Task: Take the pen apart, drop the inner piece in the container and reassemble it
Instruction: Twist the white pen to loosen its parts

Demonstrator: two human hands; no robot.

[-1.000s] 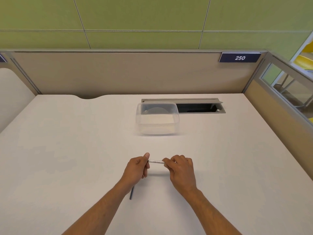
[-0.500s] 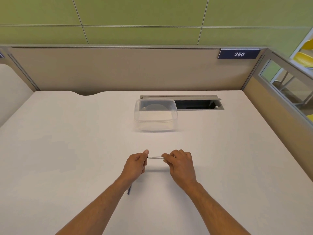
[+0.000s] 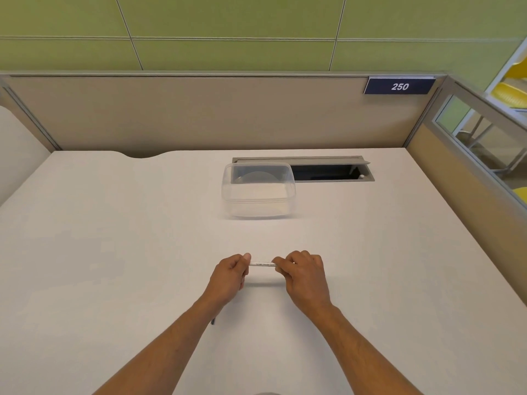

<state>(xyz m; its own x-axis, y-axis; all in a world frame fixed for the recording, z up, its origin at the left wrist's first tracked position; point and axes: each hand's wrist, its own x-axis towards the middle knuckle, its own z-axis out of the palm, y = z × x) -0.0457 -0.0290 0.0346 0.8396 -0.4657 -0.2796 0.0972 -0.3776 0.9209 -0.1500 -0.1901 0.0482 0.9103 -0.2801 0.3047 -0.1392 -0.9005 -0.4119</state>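
pen (image 3: 263,264): a white barrel, held level just above the desk (image 3: 114,252), nearer the person than the container and well apart from it. only the middle stretch of the barrel shows; both ends are covered by the hands.

step in hand, judged: the taking-apart or the reassembly, which of the two cannot be told from this view. no inner piece is made out in the container (image 3: 258,191), whose walls are clear and whose floor looks bare, though a thin part could be missed at this size. a short dark stick (image 3: 213,321) is seen on the desk beside the left forearm, mostly hidden under it; it may be a part of the pen, but this cannot be confirmed.

left to right:
- left hand (image 3: 229,276): fingers curled, thumb laid on top, the left end of the barrel pinched. the wrist is held low, the forearm running in from the lower left.
- pen barrel between the two hands, horizontal, its shadow cast on the desk below.
- right hand (image 3: 303,276): fingers curled over and clamped on the right end, knuckles up, forearm running in from the lower right.

next move, judged: a twist or a straight pull along the barrel's axis is called for, one hand held as anchor. the piece should be kept over the desk so that a loose part is not lost.

beyond the container an open cable hatch (image 3: 328,172) is set in the desk; small parts should be kept clear of it.
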